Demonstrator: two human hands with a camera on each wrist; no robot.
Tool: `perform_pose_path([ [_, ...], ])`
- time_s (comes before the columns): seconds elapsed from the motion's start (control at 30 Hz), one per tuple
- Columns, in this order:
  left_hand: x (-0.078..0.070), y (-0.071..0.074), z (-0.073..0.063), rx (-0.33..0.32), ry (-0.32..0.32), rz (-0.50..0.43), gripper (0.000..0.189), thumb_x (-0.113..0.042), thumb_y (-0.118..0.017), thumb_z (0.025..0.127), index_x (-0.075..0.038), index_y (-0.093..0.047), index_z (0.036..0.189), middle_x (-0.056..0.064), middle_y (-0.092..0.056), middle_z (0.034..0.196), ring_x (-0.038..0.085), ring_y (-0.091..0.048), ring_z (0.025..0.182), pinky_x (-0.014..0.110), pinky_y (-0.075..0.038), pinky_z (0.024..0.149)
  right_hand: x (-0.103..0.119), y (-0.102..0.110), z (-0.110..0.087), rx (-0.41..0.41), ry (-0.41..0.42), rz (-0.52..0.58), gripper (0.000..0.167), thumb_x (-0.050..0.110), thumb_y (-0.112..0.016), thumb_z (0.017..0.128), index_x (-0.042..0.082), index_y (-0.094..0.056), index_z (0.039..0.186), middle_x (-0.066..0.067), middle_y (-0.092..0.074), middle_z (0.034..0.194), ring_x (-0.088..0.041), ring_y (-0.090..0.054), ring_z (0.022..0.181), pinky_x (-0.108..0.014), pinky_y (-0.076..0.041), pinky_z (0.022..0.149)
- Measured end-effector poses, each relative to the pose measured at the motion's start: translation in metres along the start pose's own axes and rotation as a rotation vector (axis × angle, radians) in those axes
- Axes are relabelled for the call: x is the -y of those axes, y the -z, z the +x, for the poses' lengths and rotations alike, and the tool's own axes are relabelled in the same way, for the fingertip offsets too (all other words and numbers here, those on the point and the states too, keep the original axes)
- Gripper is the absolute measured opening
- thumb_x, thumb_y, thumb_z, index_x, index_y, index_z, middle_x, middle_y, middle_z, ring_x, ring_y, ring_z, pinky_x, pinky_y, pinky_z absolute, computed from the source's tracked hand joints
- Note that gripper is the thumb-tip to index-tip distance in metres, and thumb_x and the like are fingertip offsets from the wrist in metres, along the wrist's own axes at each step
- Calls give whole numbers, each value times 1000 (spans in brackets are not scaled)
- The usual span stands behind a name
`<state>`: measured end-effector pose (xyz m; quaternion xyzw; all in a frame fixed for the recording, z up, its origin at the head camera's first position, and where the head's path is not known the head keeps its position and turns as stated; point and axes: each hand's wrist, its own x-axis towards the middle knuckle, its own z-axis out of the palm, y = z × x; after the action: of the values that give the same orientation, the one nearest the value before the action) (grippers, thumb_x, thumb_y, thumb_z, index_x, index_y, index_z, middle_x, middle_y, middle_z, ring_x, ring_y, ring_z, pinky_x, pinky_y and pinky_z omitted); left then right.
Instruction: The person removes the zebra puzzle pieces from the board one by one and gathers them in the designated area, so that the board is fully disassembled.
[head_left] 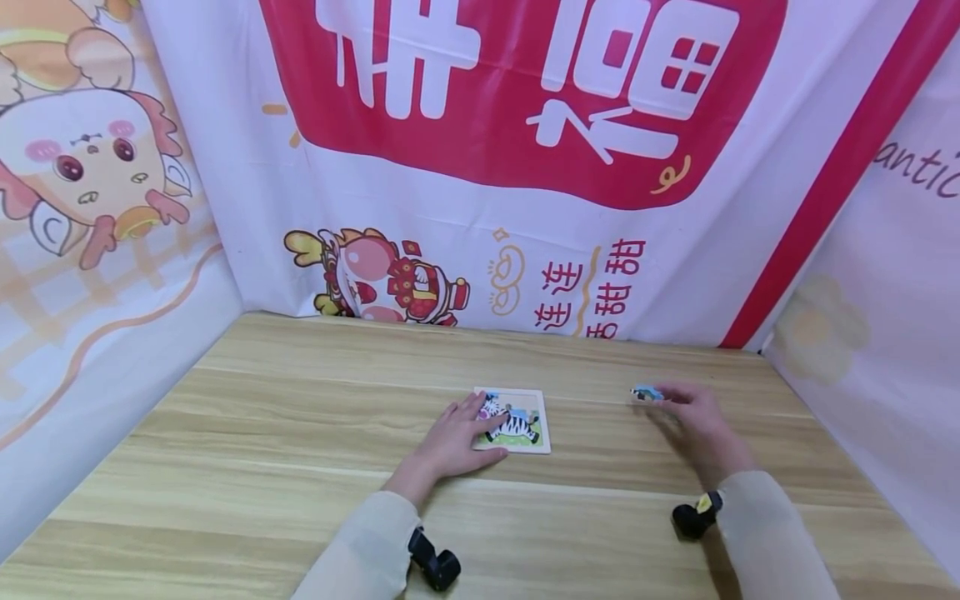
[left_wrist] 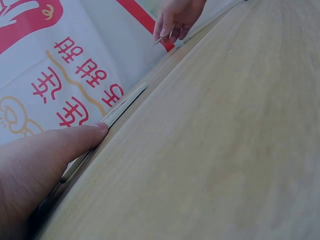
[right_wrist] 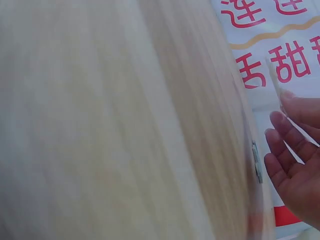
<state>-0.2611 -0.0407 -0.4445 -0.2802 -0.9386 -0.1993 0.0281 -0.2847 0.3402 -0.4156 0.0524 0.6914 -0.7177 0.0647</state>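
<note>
A square jigsaw puzzle board [head_left: 525, 444] with a zebra picture lies on the table, its left part covered by my left hand [head_left: 456, 440]. That hand rests on it with fingers spread. The left wrist view has the thumb [left_wrist: 82, 140] along the board's edge, and the board is seen nearly edge-on. Farther right, my right hand [head_left: 699, 418] pinches a small blue puzzle piece [head_left: 647, 392] with a dark patch just above the table. From the right wrist, this piece shows as a thin sliver at the thumb and forefinger, the other fingers [right_wrist: 287, 135] loosely bent.
The wood-grain table [head_left: 300, 467] ends against a printed cloth backdrop [head_left: 450, 200] at the back, with more cloth at both sides. A thin object [right_wrist: 257, 162], seen edge-on, lies on the table in the right wrist view. Black wrist cameras [head_left: 435, 562] sit on both sleeves.
</note>
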Motion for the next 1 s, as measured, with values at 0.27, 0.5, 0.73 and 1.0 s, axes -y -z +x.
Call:
perform_pose_path([
  [0.27, -2, 1, 1, -5, -16, -6, 62, -61, -42, 78, -27, -40, 129, 12, -16, 141, 24, -10, 128, 43, -9, 101, -8, 2, 5, -36, 22, -123, 44, 4, -59, 79, -3, -45, 120, -13, -48, 113, -24, -48, 103, -32, -39, 87],
  [0.5, -2, 3, 1, -12, -16, -6, 60, -59, -44, 79, -27, -41, 129, 12, -16, 141, 24, -10, 128, 42, -9, 101, -7, -1, 9, -95, 185, -616, 40, 8, -59, 81, -9, -49, 115, -24, -52, 108, -28, -45, 98, -33, -37, 83],
  [0.73, -1, 2, 1, 0, -2, -2, 60, -59, -43, 78, -27, -40, 129, 11, -15, 141, 23, -9, 128, 41, -8, 101, -12, -3, 13, -106, 267, -728, 31, 3, -60, 79, -9, -55, 107, -23, -56, 100, -28, -49, 91, -33, -38, 78],
  [1.0, 0, 1, 1, -1, -1, -8, 60, -60, -43, 78, -28, -40, 129, 10, -15, 141, 23, -9, 128, 41, -7, 101, -12, -8, 14, -100, 254, -796, 28, 2, -59, 79, -7, -57, 105, -22, -56, 97, -30, -48, 88, -40, -39, 77],
])
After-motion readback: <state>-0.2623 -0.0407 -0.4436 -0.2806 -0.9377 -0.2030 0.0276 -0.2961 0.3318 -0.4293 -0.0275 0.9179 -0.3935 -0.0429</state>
